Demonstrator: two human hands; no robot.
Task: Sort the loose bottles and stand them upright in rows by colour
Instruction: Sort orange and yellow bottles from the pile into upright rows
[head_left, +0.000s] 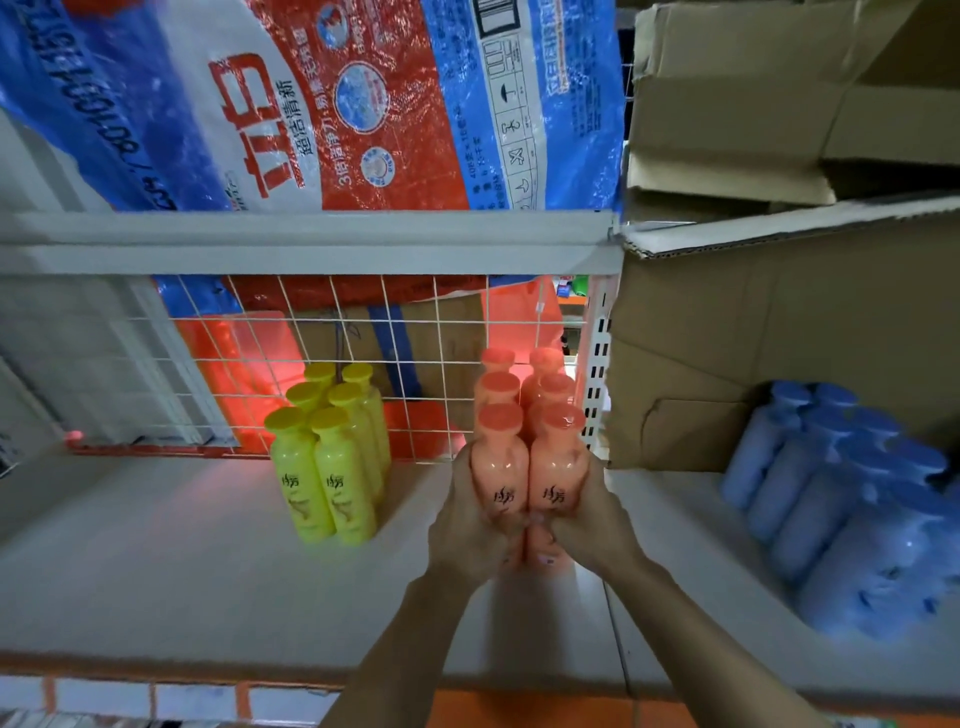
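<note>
While upright: six yellow bottles (327, 457), six orange bottles (524, 431).

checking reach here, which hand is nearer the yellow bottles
Left. The left hand grips the pink bottles on the side facing the yellow bottles; the right hand is on the far side, toward the blue bottles.

Shelf (182, 571): grey, wire grid (363, 364) at back.
Yellow bottles (332, 452): six, upright, two columns, left of centre.
Orange bottles (524, 415): six, upright, two columns, against the right upright.
Left hand (467, 530): wraps front-left orange bottle (498, 467).
Right hand (592, 525): wraps front-right orange bottle (558, 467); the two bottles touch.
Blue bottles (852, 504): upright rows on next bay, right.
Box (779, 338): cardboard, behind blue bottles.
Sack (311, 104): red-white-blue, on upper shelf.
</note>
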